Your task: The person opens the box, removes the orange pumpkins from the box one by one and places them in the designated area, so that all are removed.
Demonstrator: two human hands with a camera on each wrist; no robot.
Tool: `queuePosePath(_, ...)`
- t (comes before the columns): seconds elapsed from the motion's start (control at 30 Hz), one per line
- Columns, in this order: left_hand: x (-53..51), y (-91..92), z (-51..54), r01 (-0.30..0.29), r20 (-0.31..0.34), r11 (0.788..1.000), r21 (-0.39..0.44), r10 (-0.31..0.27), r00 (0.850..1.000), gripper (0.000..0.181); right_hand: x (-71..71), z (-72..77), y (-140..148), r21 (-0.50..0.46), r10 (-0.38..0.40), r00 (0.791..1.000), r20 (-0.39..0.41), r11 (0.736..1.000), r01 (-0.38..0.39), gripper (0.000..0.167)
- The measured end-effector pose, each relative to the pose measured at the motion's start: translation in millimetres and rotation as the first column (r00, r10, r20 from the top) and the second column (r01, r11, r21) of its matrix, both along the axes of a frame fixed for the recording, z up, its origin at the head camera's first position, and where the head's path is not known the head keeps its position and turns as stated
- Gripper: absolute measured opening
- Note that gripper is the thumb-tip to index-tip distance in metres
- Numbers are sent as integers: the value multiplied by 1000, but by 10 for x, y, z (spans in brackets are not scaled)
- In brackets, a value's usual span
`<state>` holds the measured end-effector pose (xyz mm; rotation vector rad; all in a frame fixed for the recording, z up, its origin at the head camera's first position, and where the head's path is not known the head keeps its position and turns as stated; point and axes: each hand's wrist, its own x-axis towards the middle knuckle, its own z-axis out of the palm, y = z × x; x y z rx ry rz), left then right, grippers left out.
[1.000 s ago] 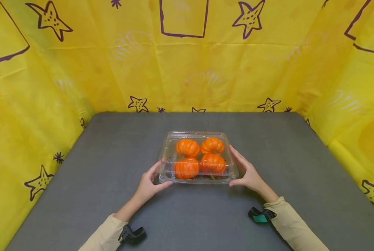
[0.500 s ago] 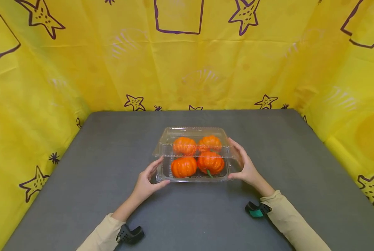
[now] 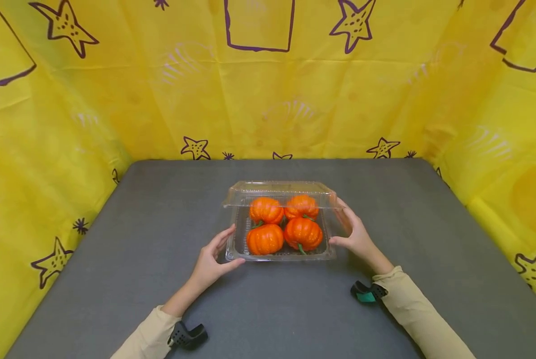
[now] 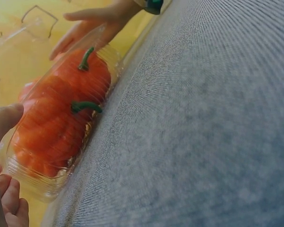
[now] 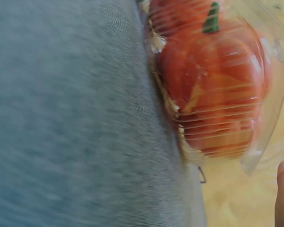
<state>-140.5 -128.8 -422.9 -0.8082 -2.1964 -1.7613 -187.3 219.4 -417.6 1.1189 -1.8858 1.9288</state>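
A clear plastic clamshell container [image 3: 277,258] lies on the table with several small orange pumpkins [image 3: 303,233] inside. Its hinged lid [image 3: 279,188] is tilted up at the front, hinged along the far side. My left hand [image 3: 208,262] rests at the front left corner of the base, thumb along the front rim and straight fingers beside the left wall. At the right side, my right hand [image 3: 360,244] touches the lid's right edge with extended fingers, its thumb near the base's right rim. Green stems [image 4: 85,107] show on the pumpkins in the left wrist view.
A dark grey cloth-like surface covers the table [image 3: 277,309]. Behind and at both sides hangs a yellow curtain [image 3: 268,99] printed with starfish. Black wrist mounts [image 3: 188,336] sit at both sleeves.
The lid was down over the pumpkins and has swung up and back. My right hand's fingers have risen slightly with its edge. My left hand has stayed at the base's corner.
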Motion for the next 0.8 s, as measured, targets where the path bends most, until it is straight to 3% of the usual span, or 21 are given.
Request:
queuePosePath(0.3,-5,0,-15,-6,-6,1000,-7,6,1000,69,-185,104,17,-10,-3,1000,-17,1000,3,89)
queuePosePath(0.63,-39,-2,44,-19,-17,1000,-22,18,1000,69,-340,226,27,53,-110,992,68,993,107,63)
queuePosePath(0.8,-10,20,22,-18,-39,1000,-22,17,999,67,-397,228,58,59,-132,990,53,990,129,58)
